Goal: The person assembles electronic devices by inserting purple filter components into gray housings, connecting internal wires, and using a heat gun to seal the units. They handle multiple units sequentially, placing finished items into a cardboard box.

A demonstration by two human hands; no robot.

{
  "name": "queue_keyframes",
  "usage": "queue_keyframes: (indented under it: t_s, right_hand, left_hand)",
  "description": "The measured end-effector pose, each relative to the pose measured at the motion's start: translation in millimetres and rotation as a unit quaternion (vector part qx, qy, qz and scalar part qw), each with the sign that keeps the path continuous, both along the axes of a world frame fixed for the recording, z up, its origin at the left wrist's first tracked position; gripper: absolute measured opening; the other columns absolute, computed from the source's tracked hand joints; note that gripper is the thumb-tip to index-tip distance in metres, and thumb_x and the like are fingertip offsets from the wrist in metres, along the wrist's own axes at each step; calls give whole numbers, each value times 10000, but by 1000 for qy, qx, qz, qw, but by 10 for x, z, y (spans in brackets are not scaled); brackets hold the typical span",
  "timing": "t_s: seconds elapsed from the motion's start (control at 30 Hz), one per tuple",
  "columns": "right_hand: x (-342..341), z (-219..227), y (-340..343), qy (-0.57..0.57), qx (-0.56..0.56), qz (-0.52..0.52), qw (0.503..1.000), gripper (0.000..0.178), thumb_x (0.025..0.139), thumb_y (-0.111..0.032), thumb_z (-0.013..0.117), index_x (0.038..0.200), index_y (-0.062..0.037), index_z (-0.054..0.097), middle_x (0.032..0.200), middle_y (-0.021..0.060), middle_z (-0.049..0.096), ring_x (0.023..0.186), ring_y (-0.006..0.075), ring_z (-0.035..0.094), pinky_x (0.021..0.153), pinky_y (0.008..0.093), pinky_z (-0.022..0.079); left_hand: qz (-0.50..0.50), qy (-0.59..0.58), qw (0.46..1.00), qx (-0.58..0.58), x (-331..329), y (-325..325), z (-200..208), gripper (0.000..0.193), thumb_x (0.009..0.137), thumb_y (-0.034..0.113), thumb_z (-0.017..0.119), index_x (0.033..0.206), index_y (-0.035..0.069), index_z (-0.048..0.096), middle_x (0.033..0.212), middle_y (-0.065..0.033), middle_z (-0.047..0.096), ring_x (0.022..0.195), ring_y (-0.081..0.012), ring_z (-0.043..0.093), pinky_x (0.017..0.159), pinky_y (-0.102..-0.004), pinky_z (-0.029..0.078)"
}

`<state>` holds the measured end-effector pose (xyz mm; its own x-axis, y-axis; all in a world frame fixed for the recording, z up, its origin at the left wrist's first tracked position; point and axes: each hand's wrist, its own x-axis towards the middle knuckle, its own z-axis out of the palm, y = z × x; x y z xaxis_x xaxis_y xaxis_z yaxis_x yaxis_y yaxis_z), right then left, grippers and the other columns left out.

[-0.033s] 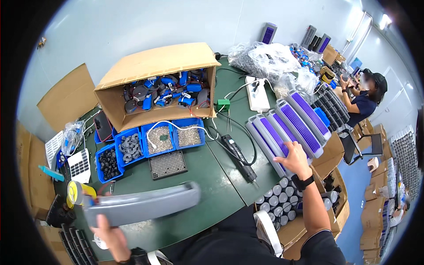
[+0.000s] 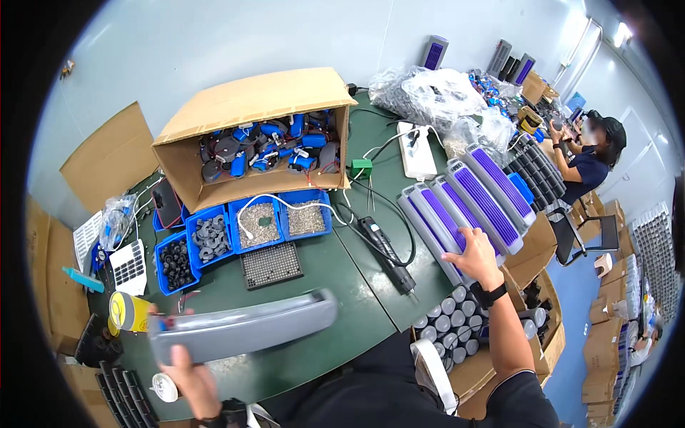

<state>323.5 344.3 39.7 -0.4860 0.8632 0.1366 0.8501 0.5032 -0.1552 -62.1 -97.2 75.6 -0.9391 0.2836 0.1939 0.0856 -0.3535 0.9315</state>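
Observation:
My left hand (image 2: 191, 381) grips one end of a long grey plastic housing (image 2: 250, 329) above the near left of the green table (image 2: 335, 307). The housing is blurred by motion, and a bit of red and blue shows at its held end. To the right, my right hand (image 2: 473, 258) lies with thumb and fingers apart on a row of grey housings with purple grilles (image 2: 484, 203), gripping none of them. A black electric screwdriver (image 2: 385, 255) with a cable lies left of that row.
A cardboard box (image 2: 250, 93) of blue-wrapped batteries stands behind blue bins (image 2: 176, 265) of small parts. A yellow tape roll (image 2: 130, 312) is at far left. A carton (image 2: 549, 314) of round-ended cylinders sits below my right arm. A co-worker (image 2: 589, 160) sits at far right.
My left hand has carried the grey housing slightly to the right. A white round object by the left hand shows more fully. My right hand has stayed in place.

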Motion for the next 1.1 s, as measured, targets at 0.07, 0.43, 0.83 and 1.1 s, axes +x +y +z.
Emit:
queue_keyframes:
  t_s: [0.07, 0.43, 0.83, 1.1]
  right_hand:
    - [-67, -21, -39, -11, -1, -20, 1000, 797, 752, -436, 940, 1351, -5, 639, 1236, 228, 657, 1177, 424, 620, 971, 506, 546]
    - [40, -215, 47, -5, 132, 1, 991, 585, 867, 45, 597, 1447, 32, 525, 1117, 240, 703, 1012, 425, 702, 845, 510, 582]
    - [-390, 904, -1287, 241, -581, 237, 741, 371, 995, 33, 696, 1359, 96, 661, 1204, 120, 746, 1034, 134, 693, 871, 298, 569]
    - [-504, 521, -1492, 338, -781, 158, 500, 690, 1089, -280, 593, 1584, 139, 355, 1495, 379, 534, 1350, 440, 610, 1150, 514, 511]
  left_hand:
    - [-29, -38, 999, -6, 253, 281, -96, 1051, 821, 476, 905, 1616, 21, 389, 1378, -142, 588, 1302, -324, 622, 1149, -490, 496]
    - [-211, 148, 870, -420, 257, 168, -626, 959, 620, 329, 1034, 1394, -32, 598, 1405, -252, 643, 1558, -417, 388, 1234, -502, 362]
    - [-305, -112, 942, -90, 613, 543, 381, 712, 1049, 263, 714, 1617, -3, 376, 1520, -195, 543, 1313, -261, 624, 1095, -403, 527]
    - [-430, -491, 756, 47, 504, 461, -56, 312, 1101, 212, 623, 1363, 45, 653, 1265, -67, 731, 1135, -187, 730, 988, -412, 607]
